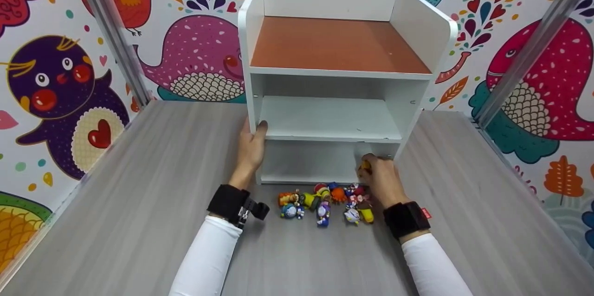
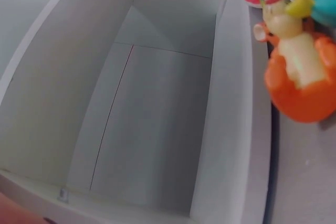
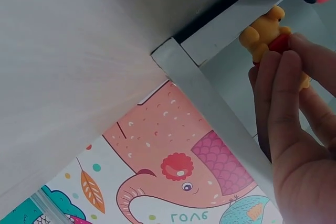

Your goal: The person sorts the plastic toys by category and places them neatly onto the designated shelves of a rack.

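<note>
A white shelf unit [image 1: 332, 139] with a brown top stands on the table. My left hand [image 1: 250, 150] grips its left side panel, thumb at the front edge and fingers around the outside. At the lower right compartment, my right hand [image 1: 385, 180] pinches a yellow bear figurine [image 3: 262, 32] in a red shirt. The bear is just inside that compartment's front, close to the right side wall. In front of the shelf lie several small figurines, among them a blue-and-purple one [image 1: 323, 215] and an orange-and-cream one [image 2: 302, 87].
The lower shelf's raised front edge [image 2: 231, 103] runs along the figurines. Grey wood-look table [image 1: 176, 157] extends on both sides. Printed wall panels [image 1: 199, 54] stand behind, with metal posts [image 1: 113, 31] at the corners.
</note>
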The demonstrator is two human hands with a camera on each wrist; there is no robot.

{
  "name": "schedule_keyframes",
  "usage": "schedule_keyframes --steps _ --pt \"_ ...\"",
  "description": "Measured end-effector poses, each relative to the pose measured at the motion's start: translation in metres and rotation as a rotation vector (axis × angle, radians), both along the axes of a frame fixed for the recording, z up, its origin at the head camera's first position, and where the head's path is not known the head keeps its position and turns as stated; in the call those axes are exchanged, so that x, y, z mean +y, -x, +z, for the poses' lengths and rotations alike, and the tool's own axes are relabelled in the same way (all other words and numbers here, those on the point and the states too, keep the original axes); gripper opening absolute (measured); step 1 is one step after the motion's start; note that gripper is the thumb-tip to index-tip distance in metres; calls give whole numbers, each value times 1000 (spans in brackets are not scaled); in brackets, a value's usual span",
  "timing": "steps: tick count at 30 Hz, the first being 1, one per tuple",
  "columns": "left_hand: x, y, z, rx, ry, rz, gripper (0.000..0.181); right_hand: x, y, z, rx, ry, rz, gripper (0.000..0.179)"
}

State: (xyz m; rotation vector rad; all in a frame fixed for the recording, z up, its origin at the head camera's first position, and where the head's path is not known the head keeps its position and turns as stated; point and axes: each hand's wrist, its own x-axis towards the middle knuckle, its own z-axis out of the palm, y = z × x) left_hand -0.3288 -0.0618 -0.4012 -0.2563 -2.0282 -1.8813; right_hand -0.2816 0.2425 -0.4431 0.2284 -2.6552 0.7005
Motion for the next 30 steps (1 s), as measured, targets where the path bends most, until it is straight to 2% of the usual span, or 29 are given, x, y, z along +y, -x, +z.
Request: schedule_keyframes --steps 11,18,26,30 --pt "0 0 0 7 6 2 58 -1 -1 3 -11 -26 8 19" --pt "0 0 -1 6 -4 -1 58 -2 -4 8 7 -49 6 36" --pt "-1 0 0 -17 -2 -2 57 -8 -14 26 -2 -102 -17 45" --pt "0 -1 1 -25 -8 0 57 -12 -21 36 1 -126 -11 43"
